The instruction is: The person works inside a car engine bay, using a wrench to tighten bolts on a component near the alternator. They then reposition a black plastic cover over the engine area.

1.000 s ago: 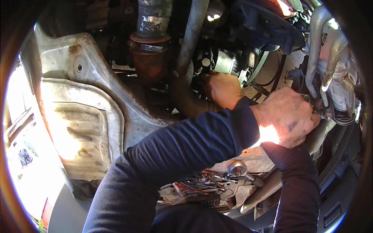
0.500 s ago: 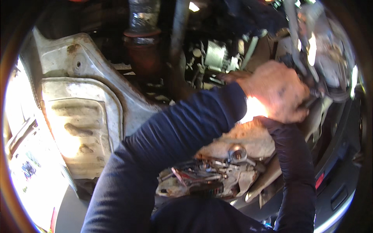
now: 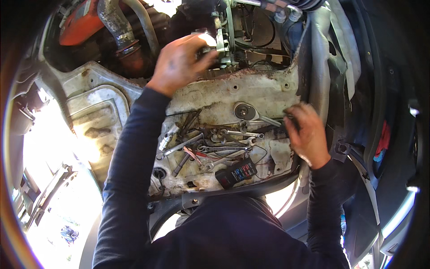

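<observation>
My left hand is over the edge of the engine opening, thumb spread from the curled fingers. Its fingertips are beside brightly lit metal parts, and nothing shows in its grip. Lower on the right, my right hand has its thumb and fingers around the dark handle end of a ratchet wrench. The ratchet's round head rests on the worn, pale metal panel. Several combination wrenches lie in a pile on the panel, near a chrome tool and a black meter-like device with coloured markings.
A red part and a corroded metal pipe are at the far left. Thin hoses run through the engine opening. A long grey duct-like piece borders the right side, beside dark trim.
My crossed arms have separated: the left hand moved left to the engine opening's edge, the right came down to the ratchet. The view shifted, uncovering the tools on the panel.
</observation>
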{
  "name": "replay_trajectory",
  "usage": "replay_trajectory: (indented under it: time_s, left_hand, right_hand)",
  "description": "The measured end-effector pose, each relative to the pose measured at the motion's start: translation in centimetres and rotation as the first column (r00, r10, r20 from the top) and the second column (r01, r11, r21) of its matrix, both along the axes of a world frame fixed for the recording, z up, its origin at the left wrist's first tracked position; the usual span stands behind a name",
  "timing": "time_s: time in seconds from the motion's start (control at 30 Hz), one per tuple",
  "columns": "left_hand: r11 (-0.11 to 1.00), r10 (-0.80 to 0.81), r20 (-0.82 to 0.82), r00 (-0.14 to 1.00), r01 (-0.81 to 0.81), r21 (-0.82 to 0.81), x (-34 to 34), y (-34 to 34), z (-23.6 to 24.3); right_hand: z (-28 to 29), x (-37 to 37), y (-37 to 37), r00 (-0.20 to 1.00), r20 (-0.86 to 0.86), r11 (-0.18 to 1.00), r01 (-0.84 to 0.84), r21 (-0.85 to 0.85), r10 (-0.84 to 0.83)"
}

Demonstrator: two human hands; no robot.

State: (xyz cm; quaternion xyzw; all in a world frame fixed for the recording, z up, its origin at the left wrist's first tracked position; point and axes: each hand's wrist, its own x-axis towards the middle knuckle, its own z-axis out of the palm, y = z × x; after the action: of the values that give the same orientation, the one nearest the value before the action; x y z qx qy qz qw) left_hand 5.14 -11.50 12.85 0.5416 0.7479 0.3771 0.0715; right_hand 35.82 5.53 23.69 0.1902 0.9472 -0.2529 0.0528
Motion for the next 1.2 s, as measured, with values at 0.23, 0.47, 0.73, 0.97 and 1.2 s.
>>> replay_trajectory:
  time_s: [0.23, 0.47, 0.73, 0.97, 1.2]
  left_hand:
    - [0.836, 0.336, -0.560, 0.757, -0.514, -0.194, 0.1, -14.6, 3.3]
    - [0.639, 0.564, -0.574, 0.594, -0.754, -0.153, -0.5, -19.0, 0.5]
    - [0.649, 0.555, -0.533, 0.639, -0.733, -0.203, -1.1, -19.1, 0.6]
    - [0.662, 0.564, -0.502, 0.655, -0.723, -0.199, -1.3, -19.1, 0.8]
    - [0.662, 0.559, -0.506, 0.657, -0.721, -0.205, -1.2, -18.8, 0.9]
  right_hand:
    - [-0.4, 4.2, -5.5, 0.985, -0.131, 0.991, -0.118, -0.061, 0.109]
    - [-1.6, 4.4, -1.4, 0.970, -0.188, 0.976, 0.177, 0.127, -0.152]
    - [-4.0, -3.5, 3.0, 0.955, -0.298, 0.988, 0.045, 0.145, 0.000]
    - [-9.9, -9.6, 4.5, 0.921, -0.388, 0.944, 0.145, 0.296, -0.020]
    - [-10.6, -8.8, 5.0, 0.936, -0.352, 0.938, 0.142, 0.317, -0.023]
